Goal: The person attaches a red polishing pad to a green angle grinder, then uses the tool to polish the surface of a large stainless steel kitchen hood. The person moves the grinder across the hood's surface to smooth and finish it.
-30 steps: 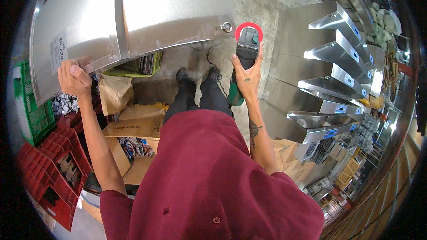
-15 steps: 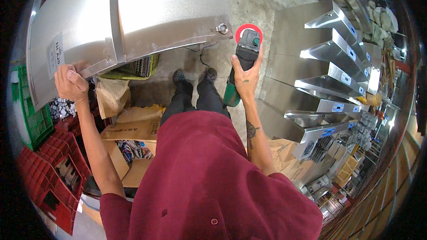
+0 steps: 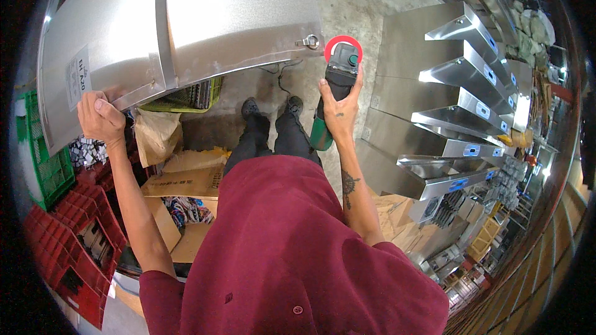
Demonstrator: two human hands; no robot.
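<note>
My right hand (image 3: 340,108) is wrapped round a black and green angle grinder (image 3: 341,80), fingers along its upper body. At the grinder's far end a red-rimmed disc (image 3: 332,42) shows, close to the right edge of a large shiny metal panel (image 3: 236,18); whether it touches cannot be made out. My left hand (image 3: 101,116) is closed over the near left edge of that panel, next to a white label (image 3: 79,74). A raised metal strip (image 3: 162,25) crosses the panel, and a small latch (image 3: 308,41) sits near its right corner.
On the right, several bent sheet-metal pieces (image 3: 462,102) stand in a row. To the left are a green crate (image 3: 46,167), red crates (image 3: 81,242) and an open cardboard box (image 3: 186,180) with a bundle of cables. A yellow-green basket (image 3: 208,100) lies under the panel.
My right hand and the grinder have shifted slightly left, bringing the disc a little nearer the panel's right edge. My left hand has hardly moved.
</note>
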